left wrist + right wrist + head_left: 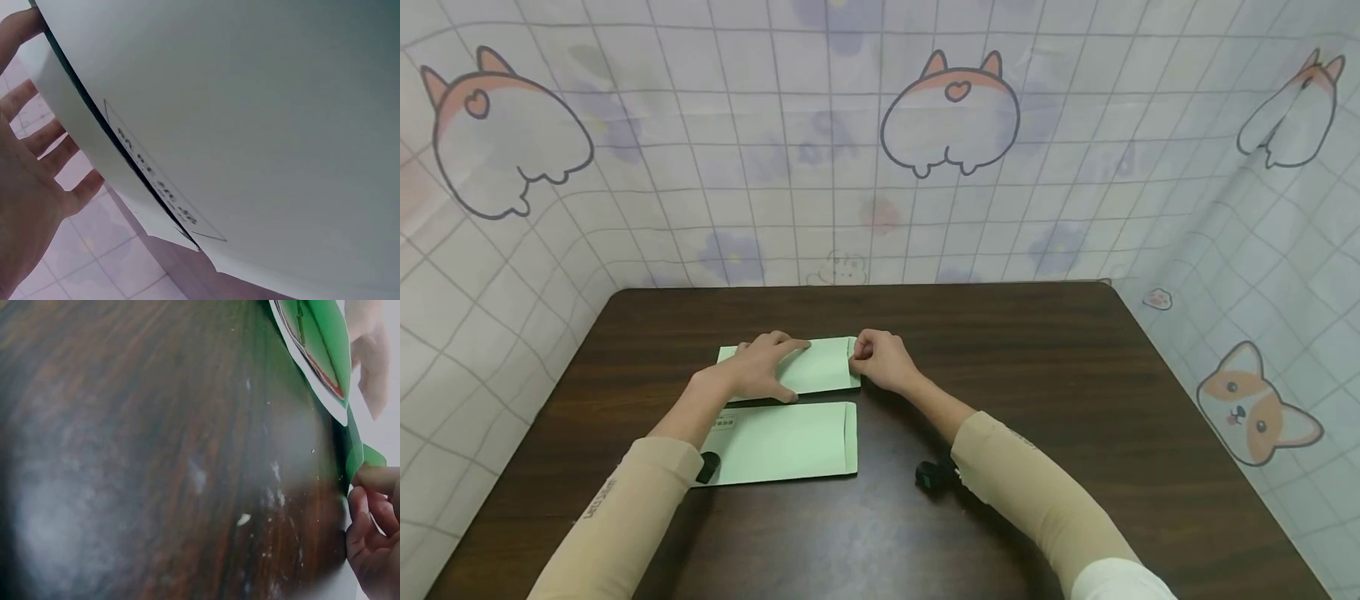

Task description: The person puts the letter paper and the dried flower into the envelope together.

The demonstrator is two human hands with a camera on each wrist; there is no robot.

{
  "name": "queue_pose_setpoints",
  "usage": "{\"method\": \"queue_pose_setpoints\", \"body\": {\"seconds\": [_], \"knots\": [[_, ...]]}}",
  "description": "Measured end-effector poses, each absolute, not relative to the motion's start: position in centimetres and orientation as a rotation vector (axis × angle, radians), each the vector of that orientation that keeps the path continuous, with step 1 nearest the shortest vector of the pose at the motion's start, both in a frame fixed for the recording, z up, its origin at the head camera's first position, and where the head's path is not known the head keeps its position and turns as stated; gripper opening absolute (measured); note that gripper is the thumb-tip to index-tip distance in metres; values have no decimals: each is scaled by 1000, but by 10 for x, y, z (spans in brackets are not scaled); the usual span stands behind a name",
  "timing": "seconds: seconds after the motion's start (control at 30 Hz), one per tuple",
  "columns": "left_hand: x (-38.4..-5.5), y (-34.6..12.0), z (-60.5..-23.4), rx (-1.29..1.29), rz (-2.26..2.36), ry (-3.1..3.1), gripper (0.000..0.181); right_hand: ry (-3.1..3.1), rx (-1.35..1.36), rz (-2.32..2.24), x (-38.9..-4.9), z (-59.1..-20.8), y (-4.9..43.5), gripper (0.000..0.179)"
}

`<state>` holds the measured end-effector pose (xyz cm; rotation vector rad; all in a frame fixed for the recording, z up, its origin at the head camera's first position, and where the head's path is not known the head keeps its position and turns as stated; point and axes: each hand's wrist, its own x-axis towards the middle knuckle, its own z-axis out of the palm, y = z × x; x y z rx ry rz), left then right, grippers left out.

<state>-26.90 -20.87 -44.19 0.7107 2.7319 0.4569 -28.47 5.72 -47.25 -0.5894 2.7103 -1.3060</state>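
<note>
Two pale green envelopes lie one behind the other on the table. My left hand (758, 367), fingers spread, rests on the far envelope (820, 363) and holds it down flat. At that envelope's right end, my right hand (883, 360) pinches the flap between thumb and curled fingers. The right wrist view shows the fingertips (362, 481) on the green flap (374, 456). Closer to me lies the near envelope (790, 446), a folded strip along its right end and a small printed box (724, 422) at its upper left. Neither hand touches it.
The dark wooden table (1037, 358) carries a few pale specks (244, 519). A black wrist device (934, 477) sits at my right cuff, another (708, 467) at my left, over the near envelope's corner. Behind the table hangs a white checked curtain (820, 183) with cartoon animals.
</note>
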Motion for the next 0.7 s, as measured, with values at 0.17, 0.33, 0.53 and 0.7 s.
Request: {"method": "queue_pose_setpoints", "body": {"seconds": [0.17, 0.33, 0.53, 0.7], "knots": [[-268, -208, -439, 723, 444, 2706, 90, 2671, -567, -1326, -281, -470, 62, 12], [-267, -209, -433, 712, 406, 2687, 91, 2604, -615, -1366, -280, -467, 73, 11], [-265, -213, -431, 709, 406, 2693, 92, 2579, -637, -1353, -276, -463, 96, 10], [-263, -221, -432, 707, 472, 2712, 89, 2589, -653, -1314, -270, -462, 121, 8]]}}
